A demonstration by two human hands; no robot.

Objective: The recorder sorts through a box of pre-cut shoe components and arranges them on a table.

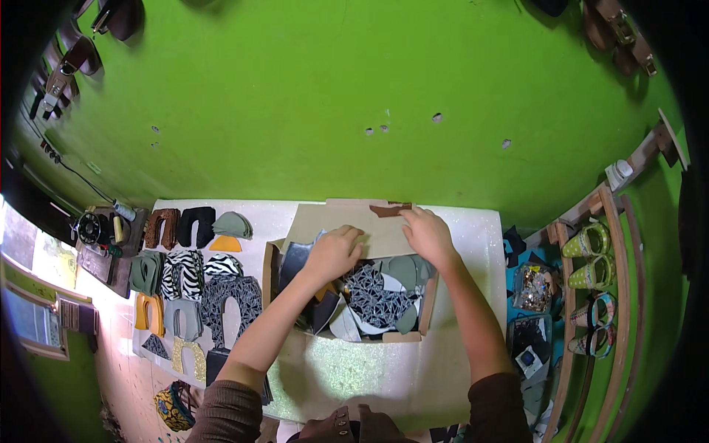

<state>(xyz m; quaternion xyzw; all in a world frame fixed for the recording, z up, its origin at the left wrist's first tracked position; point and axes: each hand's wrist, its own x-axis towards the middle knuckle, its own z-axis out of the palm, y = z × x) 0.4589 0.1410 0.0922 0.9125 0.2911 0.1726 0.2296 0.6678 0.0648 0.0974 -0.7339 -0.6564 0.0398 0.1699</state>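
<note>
An open cardboard box in the middle of the table holds a heap of cut material pieces, among them a black-and-white patterned piece and a grey-green piece. My left hand hovers over the box's far left part, fingers apart and slightly bent, by the raised cardboard flap. At the flap's right end is my right hand, its thumb apart from its fingers. Those fingertips touch the end of a dark brown scrap lying on the flap. Neither hand visibly grips anything.
Stacks of cut U-shaped pieces, such as zebra-striped ones and yellow ones, cover the table's left side. A sewing-type machine with a handwheel stands beyond them. To the right are a tub of small parts and a wooden rack with sandals.
</note>
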